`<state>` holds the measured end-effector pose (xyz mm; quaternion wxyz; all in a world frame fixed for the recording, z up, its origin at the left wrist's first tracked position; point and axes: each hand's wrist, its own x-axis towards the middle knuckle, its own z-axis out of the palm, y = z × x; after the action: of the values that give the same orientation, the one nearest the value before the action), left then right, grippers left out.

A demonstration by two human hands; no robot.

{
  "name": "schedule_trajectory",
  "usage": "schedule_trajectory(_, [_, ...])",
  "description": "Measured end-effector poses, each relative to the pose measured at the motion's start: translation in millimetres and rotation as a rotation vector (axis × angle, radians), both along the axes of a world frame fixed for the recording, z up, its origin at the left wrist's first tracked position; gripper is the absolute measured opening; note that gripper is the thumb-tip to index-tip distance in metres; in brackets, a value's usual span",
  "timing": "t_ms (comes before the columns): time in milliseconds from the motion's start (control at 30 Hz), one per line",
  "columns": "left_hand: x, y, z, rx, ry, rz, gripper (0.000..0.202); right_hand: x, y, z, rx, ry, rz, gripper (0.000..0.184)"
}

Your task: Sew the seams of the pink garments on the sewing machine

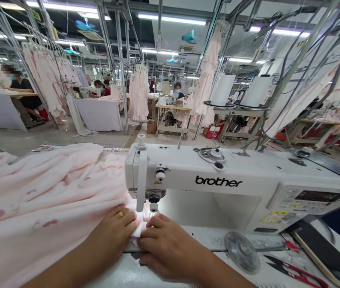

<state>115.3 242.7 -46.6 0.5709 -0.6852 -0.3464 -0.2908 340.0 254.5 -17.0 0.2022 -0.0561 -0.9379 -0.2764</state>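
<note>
Pale pink plush fabric (53, 192) with darker pink printed motifs spreads in folds over the left of the table and runs to the needle area of a white Brother sewing machine (182, 168). My left hand (113, 230), with a ring on one finger, presses and grips the fabric just left of the presser foot, fingers bent together. Close beside it, my right hand (171, 246) pinches the fabric's edge in front of the needle. The machine's lamp lights this spot brightly. My fingertips partly hide the presser foot and the stitching line.
Right of my hands lie a clear round disc (242, 252), red-handled scissors (297, 272) and a dark flat device (323, 250). Two white thread cones (222, 90) stand behind the machine. Hanging pink garments (139, 92) and people at other sewing tables fill the background.
</note>
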Motion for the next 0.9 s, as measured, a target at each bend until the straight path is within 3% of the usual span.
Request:
schedule_trajectory(233, [-6.3, -1.7, -3.0, -0.078, -0.069, 0.021, 0.041, 1.6, 1.8, 1.3, -0.052, 0.069, 0.014, 0.034])
schedule_trajectory(400, [-7.6, -10.7, -6.4, -0.136, -0.113, -0.007, 0.029, 1.8, 3.4, -0.7, -0.079, 0.082, 0.013, 0.029])
schedule_trajectory(633, [-3.2, 0.3, -11.3, 0.008, -0.072, -0.138, 0.027, 2.9, 7.5, -3.8, -0.090, 0.079, 0.036, 0.026])
schedule_trajectory(900, [-0.8, 3.9, -18.2, 0.152, 0.137, -0.019, 0.049, 4.0, 5.1, 4.0, -0.072, 0.058, 0.064, 0.025])
